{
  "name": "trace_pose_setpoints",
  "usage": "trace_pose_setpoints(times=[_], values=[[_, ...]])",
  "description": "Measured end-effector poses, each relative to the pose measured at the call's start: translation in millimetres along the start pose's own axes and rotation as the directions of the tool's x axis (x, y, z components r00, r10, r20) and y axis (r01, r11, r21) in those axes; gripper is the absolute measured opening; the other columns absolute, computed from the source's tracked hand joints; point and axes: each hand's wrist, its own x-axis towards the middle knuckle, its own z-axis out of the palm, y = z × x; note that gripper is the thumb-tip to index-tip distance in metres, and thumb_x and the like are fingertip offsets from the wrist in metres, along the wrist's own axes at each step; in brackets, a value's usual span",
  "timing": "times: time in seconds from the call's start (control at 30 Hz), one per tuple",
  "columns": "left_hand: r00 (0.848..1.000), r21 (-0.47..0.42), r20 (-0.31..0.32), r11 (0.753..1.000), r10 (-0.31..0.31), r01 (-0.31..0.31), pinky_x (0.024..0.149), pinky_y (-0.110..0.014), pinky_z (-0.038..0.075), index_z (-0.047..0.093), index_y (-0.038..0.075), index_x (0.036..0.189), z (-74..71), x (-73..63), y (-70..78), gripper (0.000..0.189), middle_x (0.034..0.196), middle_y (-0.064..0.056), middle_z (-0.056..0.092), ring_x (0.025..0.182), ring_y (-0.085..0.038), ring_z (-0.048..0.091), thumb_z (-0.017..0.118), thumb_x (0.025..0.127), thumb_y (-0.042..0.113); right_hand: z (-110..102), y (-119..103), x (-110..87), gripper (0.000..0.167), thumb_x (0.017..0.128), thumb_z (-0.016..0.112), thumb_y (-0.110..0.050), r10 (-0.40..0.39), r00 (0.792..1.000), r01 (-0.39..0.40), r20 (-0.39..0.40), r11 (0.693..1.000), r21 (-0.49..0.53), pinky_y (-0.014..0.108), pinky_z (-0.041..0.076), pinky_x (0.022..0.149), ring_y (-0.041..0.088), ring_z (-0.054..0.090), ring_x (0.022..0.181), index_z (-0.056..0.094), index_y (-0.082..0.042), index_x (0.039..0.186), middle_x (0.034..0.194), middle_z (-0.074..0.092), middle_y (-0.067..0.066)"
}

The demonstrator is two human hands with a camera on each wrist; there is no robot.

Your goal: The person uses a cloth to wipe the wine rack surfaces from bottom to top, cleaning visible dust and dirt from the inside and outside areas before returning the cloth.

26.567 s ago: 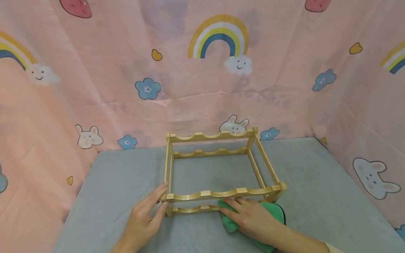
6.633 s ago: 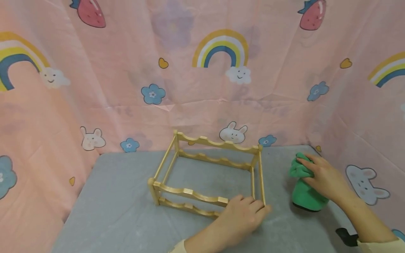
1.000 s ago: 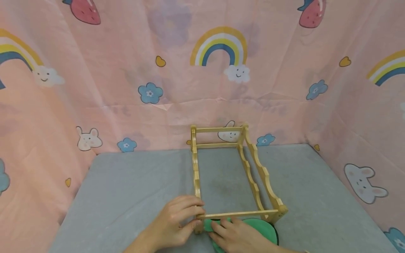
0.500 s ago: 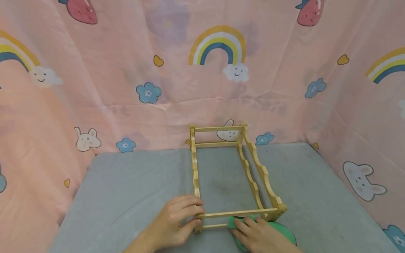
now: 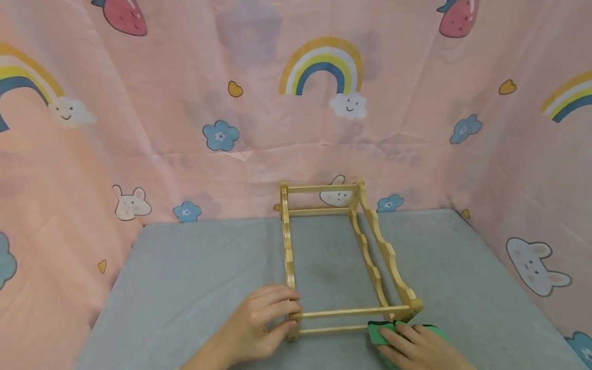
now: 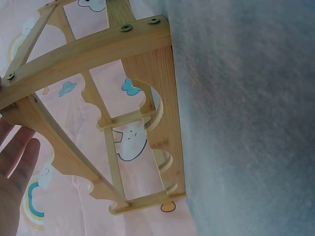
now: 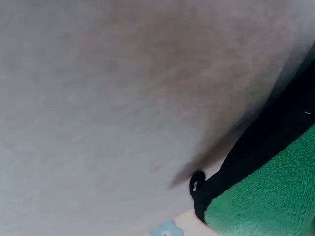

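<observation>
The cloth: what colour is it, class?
Green; the cloth shows best in the right wrist view.

The left hand and right hand are bare, with slim, round-tipped fingers. The left forearm is bare too, as far as it shows. The nails are too small to tell.

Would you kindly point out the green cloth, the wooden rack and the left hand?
Green cloth [image 7: 268,191]: right wrist view, on its fuzzy green face.
Wooden rack [image 5: 353,312]: head view, on its near end's upper rail.
Left hand [image 5: 255,322]: head view, on the back of the hand.
</observation>
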Motion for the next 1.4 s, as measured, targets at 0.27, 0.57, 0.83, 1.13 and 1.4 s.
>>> trace_pose_setpoints(times=[0.27,0.57,0.83,1.13,1.4], values=[[1.0,-0.003,-0.002,1.0,-0.006,0.006,0.098,-0.036,0.057,0.075,0.009,0.108,1.4,-1.3,0.6,0.032,0.116,-0.005,0.073,0.109,-0.021,0.07,0.084,0.079,0.001,-16,3,-2.3,0.051,0.112,0.031,-0.054,0.058,0.996,-0.059,-0.065,0.998,-0.018,0.023,0.047,0.063,0.016,0.058,0.086,0.07,-0.022,0.11,0.115,0.066,0.004],[1.0,-0.014,-0.003,1.0,-0.028,0.028,0.098,-0.035,0.057,0.075,0.008,0.107,0.7,-0.9,1.3,0.032,0.115,-0.005,0.073,0.109,-0.021,0.07,0.085,0.078,0.0,-43,13,2.7,0.061,0.107,0.038,-0.064,0.131,0.982,-0.128,-0.134,0.991,0.032,0.025,0.05,0.06,0.016,0.058,0.084,0.074,-0.015,0.115,0.116,0.071,0.007],[1.0,-0.013,-0.009,1.0,-0.019,0.019,0.097,-0.035,0.058,0.075,0.008,0.106,0.9,-0.2,1.1,0.029,0.115,-0.005,0.073,0.108,-0.021,0.07,0.084,0.079,0.001,-43,10,23.5,0.064,0.109,0.037,-0.06,0.161,0.963,-0.157,-0.215,0.987,0.032,0.028,0.05,0.057,0.02,0.064,0.083,0.074,-0.009,0.123,0.118,0.074,0.012],[1.0,-0.01,-0.008,1.0,-0.017,0.017,0.097,-0.035,0.057,0.074,0.009,0.106,2.3,-0.5,1.4,0.028,0.115,-0.005,0.072,0.108,-0.02,0.07,0.083,0.08,0.002,-27,1,53.5,0.06,0.111,0.035,-0.055,0.145,0.964,-0.139,-0.222,0.989,0.043,0.026,0.052,0.059,0.018,0.064,0.082,0.074,-0.01,0.119,0.116,0.073,0.01],[0.999,-0.02,-0.017,0.999,-0.028,0.028,0.096,-0.034,0.058,0.074,0.01,0.107,2.0,-0.2,2.4,0.029,0.115,-0.005,0.072,0.107,-0.02,0.07,0.083,0.08,0.0,-21,-8,91.9,0.058,0.113,0.031,-0.05,0.14,0.968,-0.122,-0.21,0.988,0.094,0.019,0.047,0.059,0.012,0.055,0.074,0.074,-0.011,0.12,0.114,0.07,0.005]])
